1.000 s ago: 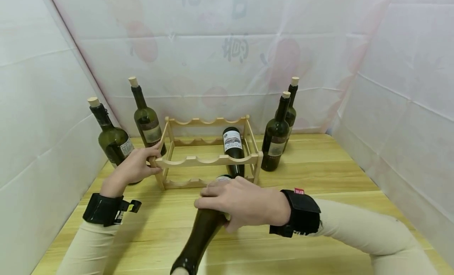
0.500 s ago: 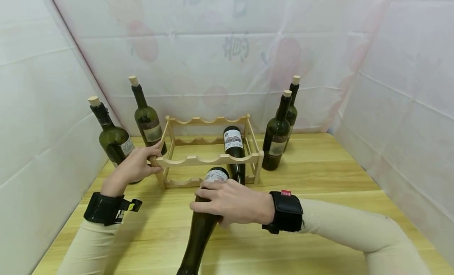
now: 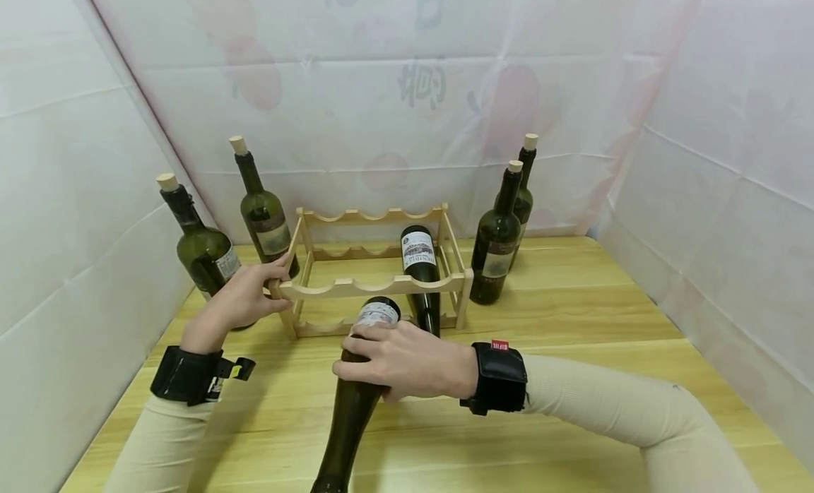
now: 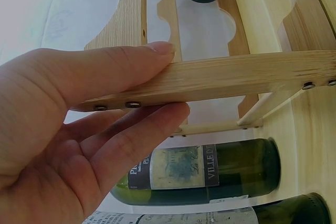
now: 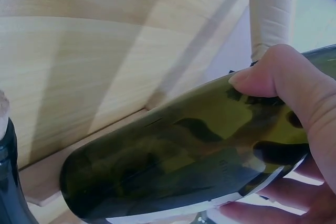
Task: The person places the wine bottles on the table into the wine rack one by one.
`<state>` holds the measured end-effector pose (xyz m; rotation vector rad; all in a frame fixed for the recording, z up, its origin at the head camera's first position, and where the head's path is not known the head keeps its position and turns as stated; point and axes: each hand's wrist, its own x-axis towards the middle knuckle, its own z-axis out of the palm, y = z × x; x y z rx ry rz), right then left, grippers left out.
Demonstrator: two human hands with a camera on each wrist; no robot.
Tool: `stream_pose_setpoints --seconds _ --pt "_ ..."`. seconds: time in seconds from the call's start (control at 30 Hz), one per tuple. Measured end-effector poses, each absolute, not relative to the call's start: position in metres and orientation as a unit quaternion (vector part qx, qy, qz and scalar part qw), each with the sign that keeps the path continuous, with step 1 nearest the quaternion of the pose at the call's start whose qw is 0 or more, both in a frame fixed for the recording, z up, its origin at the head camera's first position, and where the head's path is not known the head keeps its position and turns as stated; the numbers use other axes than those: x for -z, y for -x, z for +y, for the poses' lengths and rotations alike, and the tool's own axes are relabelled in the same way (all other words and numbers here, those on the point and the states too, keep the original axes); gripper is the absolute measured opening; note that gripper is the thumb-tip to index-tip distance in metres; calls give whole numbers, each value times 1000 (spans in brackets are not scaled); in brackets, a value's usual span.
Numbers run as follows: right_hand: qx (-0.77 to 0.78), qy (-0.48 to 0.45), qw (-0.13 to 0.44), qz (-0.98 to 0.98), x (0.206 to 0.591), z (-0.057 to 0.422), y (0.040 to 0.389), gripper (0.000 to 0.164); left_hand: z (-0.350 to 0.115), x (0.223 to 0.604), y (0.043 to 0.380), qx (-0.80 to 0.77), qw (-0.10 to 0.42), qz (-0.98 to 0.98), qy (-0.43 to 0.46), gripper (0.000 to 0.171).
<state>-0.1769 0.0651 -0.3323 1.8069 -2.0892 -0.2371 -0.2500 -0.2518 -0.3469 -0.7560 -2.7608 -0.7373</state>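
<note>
My left hand (image 3: 238, 302) grips the front left corner of a wooden wine rack (image 3: 346, 289). In the left wrist view, thumb and fingers lie on opposite sides of a rack bar (image 4: 231, 80). My right hand (image 3: 407, 362) holds a dark green wine bottle (image 3: 346, 422) around its body, in front of the rack. Its base points toward the rack and its neck toward me, at the lower frame edge. The base overlaps the lower front rail in the head view. Another wine bottle (image 3: 420, 256) lies in the rack's rightmost place, neck toward me.
Two corked bottles stand left of the rack, one nearer (image 3: 206, 256) and one farther back (image 3: 266, 221). Right of it stand two more, a front bottle (image 3: 494, 249) and one behind (image 3: 524, 196). White cloth walls (image 3: 381, 111) enclose the wooden table (image 3: 572, 309).
My right hand has moved left with the bottle, whose base now shows more fully before the rack, left of the lying bottle. The left hand keeps its grip on the rack corner.
</note>
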Motion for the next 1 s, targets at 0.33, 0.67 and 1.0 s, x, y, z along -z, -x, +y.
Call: stream_pose_setpoints --seconds 0.33,0.67,1.0 --pt "136 -635 210 -731 342 61 189 64 -251 346 251 248 92 -929 258 19" --pt "147 -632 237 -723 359 61 215 58 -251 345 248 252 90 -929 254 20" --pt "157 -634 282 -703 374 62 232 14 -250 346 248 248 88 -931 253 20"
